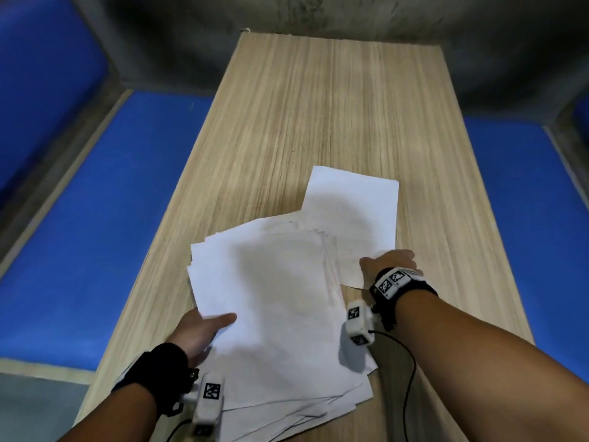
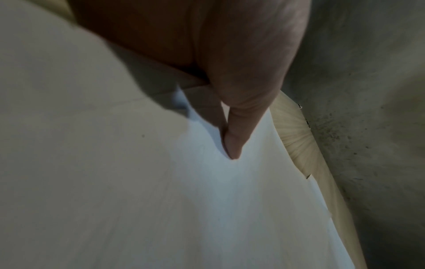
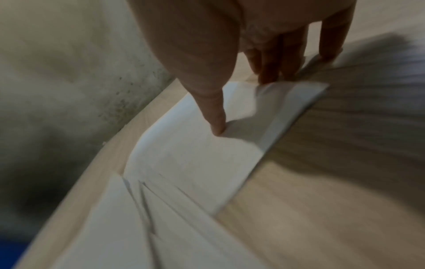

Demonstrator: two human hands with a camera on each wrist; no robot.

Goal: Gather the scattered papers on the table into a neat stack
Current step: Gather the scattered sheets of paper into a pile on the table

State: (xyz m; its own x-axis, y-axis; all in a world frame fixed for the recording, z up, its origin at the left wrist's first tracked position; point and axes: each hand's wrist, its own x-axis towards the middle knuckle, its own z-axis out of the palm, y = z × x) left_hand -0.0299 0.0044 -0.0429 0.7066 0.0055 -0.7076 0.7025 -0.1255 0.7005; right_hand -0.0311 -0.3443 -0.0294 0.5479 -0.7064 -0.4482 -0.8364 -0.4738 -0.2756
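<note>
A loose pile of several white papers [image 1: 280, 314] lies fanned out on the near part of the wooden table [image 1: 318, 106]. My left hand [image 1: 220, 323] grips the pile's left edge; in the left wrist view its thumb [image 2: 234, 145] lies on the top paper [image 2: 161, 200], and the fingers are hidden beneath. A single white sheet [image 1: 350, 208] lies further off to the right, its near left part tucked under the pile. My right hand [image 1: 376, 263] pinches this sheet's near corner, thumb [image 3: 216, 118] on top of the sheet [image 3: 195, 158] and fingers [image 3: 273, 71] behind its raised edge.
The far half of the table is bare wood. Blue padded surfaces [image 1: 95, 234] lie below both long sides of the table, and a grey concrete wall [image 1: 350, 14] stands past its far end. A black cable [image 1: 411, 371] hangs from my right wrist over the near right table edge.
</note>
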